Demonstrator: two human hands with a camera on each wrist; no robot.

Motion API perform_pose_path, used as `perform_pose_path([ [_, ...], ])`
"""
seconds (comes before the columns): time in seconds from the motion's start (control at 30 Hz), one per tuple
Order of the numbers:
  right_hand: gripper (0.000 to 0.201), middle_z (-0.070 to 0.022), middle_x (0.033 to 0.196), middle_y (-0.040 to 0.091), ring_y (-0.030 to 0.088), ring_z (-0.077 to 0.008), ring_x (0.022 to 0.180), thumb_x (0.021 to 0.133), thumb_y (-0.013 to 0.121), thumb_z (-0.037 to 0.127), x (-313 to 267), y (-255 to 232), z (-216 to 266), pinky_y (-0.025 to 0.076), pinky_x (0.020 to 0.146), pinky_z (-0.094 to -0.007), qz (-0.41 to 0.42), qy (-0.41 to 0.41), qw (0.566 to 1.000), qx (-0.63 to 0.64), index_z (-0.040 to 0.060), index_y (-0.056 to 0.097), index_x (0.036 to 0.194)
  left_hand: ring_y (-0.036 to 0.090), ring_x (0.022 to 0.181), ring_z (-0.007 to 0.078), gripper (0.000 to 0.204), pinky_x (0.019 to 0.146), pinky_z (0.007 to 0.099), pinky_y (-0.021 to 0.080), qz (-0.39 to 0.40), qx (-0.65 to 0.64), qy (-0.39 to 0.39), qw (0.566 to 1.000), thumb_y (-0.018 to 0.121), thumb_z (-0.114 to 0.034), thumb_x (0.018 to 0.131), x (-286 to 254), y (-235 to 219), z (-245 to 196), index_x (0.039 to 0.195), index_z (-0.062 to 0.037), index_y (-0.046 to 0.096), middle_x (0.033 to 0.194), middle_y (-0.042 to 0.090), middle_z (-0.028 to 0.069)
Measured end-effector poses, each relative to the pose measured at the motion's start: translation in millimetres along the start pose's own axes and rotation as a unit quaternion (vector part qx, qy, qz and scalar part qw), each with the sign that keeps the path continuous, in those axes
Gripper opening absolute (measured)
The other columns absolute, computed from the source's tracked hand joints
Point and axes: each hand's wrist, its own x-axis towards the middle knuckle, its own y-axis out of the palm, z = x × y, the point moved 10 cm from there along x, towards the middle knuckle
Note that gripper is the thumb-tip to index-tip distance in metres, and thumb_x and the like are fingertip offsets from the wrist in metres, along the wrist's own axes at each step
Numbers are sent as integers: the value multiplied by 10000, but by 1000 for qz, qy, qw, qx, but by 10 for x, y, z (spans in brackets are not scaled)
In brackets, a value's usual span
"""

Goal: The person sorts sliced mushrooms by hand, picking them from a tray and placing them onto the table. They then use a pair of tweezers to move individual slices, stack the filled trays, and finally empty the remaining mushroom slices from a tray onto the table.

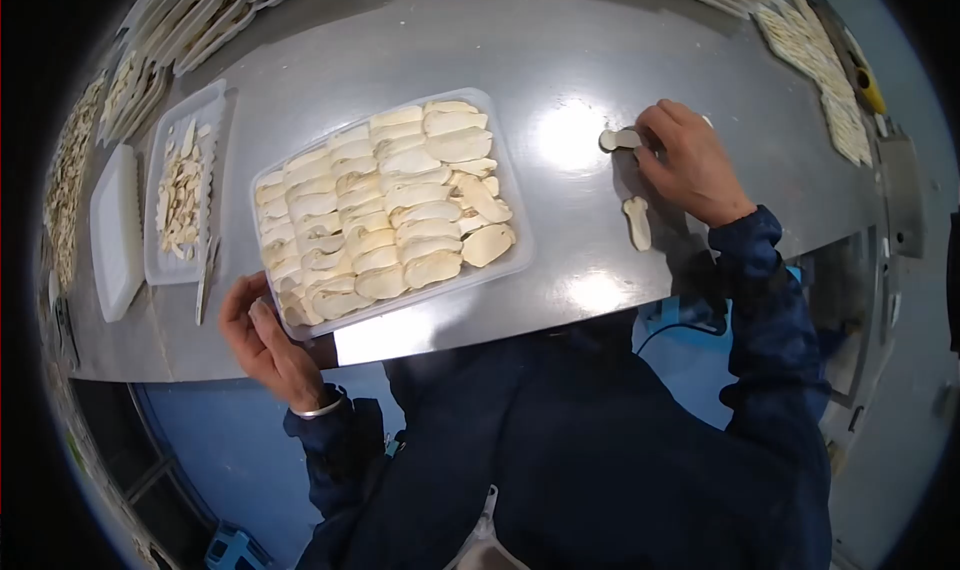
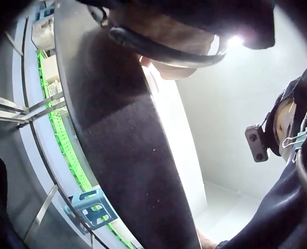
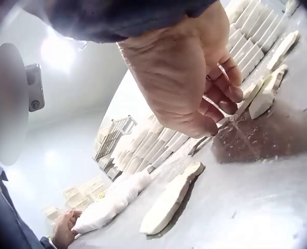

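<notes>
A white plastic tray [image 1: 515, 195] stands at the table's front, filled with overlapping rows of pale mushroom slices. My left hand [image 1: 270, 345] grips this tray at its near left corner; in the right wrist view the same left hand [image 3: 65, 228] shows at the tray's end. Right of the tray, my right hand [image 1: 697, 165] pinches one end of a mushroom slice [image 1: 612, 141] low over the metal table. Another mushroom slice [image 1: 637, 223] lies just nearer the body. Beyond the right fingers, more mushroom slices [image 3: 269, 93] lie on the table in the right wrist view.
On the left, a second tray [image 1: 217, 110] holds scattered small pieces, with tweezers [image 1: 207, 280] along its side and a white tray [image 1: 118, 232] leaning beside it. Stacked filled trays [image 1: 190, 25] line the back left. More trays of slices [image 1: 815, 70] stand at the far right.
</notes>
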Motion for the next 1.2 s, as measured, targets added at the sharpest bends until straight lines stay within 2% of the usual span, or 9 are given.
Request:
perform_pose_path([
  [0.1, 152, -118, 773, 519, 519, -299, 735, 732, 616, 112, -1, 6, 47, 410, 681, -398, -8, -11, 1000, -28, 19, 538, 823, 534, 980, 181, 287, 871, 305, 424, -10, -26, -12, 1000, 409, -116, 961, -5, -63, 51, 1196, 41, 456, 1079, 562, 155],
  [0.13, 152, -117, 773, 517, 516, -299, 733, 727, 617, 108, 4, -10, 85, 408, 679, -397, -17, -18, 999, -38, 20, 536, 821, 533, 972, 178, 287, 869, 305, 425, -8, 18, 9, 1000, 408, -108, 957, 3, -18, -20, 1197, 43, 453, 1075, 564, 156],
  [0.2, 156, -117, 772, 513, 512, -295, 732, 718, 620, 104, 17, -106, 238, 403, 675, -394, -48, -40, 997, -38, 21, 531, 816, 533, 967, 177, 288, 865, 305, 427, -6, 2, 10, 1000, 408, -105, 955, 3, -9, -22, 1198, 44, 451, 1076, 563, 157],
  [0.37, 175, -117, 772, 506, 510, -285, 740, 693, 623, 93, 187, -296, 1116, 401, 675, -380, -132, -138, 981, 22, 20, 508, 802, 535, 959, 175, 290, 834, 293, 439, -10, -32, 7, 999, 407, -108, 954, -3, 1, 4, 1198, 43, 450, 1085, 559, 158],
  [0.47, 178, -118, 777, 508, 516, -273, 751, 685, 621, 82, 315, -84, 1396, 406, 685, -373, -108, -165, 980, 30, 13, 502, 797, 533, 954, 167, 293, 804, 281, 447, -7, -5, 5, 1000, 403, -109, 953, -4, -17, -21, 1201, 41, 450, 1092, 558, 159],
  [0.67, 171, -116, 773, 518, 523, -259, 756, 673, 614, 66, 422, 74, 1450, 414, 693, -367, -101, -166, 981, 16, 7, 514, 799, 536, 931, 151, 299, 775, 268, 452, -12, 26, 12, 1000, 396, -117, 957, 1, -29, -35, 1208, 37, 449, 1101, 554, 164],
  [0.97, 167, -117, 778, 527, 525, -260, 758, 667, 608, 58, 452, 112, 1483, 414, 699, -364, -112, -179, 977, 14, 6, 517, 797, 557, 887, 153, 298, 762, 272, 463, -17, 4, 7, 1000, 402, -123, 958, -1, -11, -54, 1202, 41, 446, 1092, 559, 170],
  [1.13, 171, -123, 784, 528, 532, -276, 773, 689, 623, 78, 394, -64, 1371, 417, 704, -369, -120, -137, 983, 33, 15, 521, 811, 550, 928, 166, 296, 797, 281, 457, -19, 1, 7, 1000, 403, -125, 960, 14, -67, 43, 1200, 41, 445, 1105, 548, 171],
  [1.2, 169, -120, 807, 541, 543, -282, 771, 703, 629, 80, 320, -221, 1134, 426, 698, -376, -143, -93, 985, 39, 26, 530, 829, 540, 970, 182, 298, 834, 296, 446, -15, -22, 3, 1000, 403, -129, 963, -6, -25, 26, 1204, 43, 438, 1112, 542, 170],
])
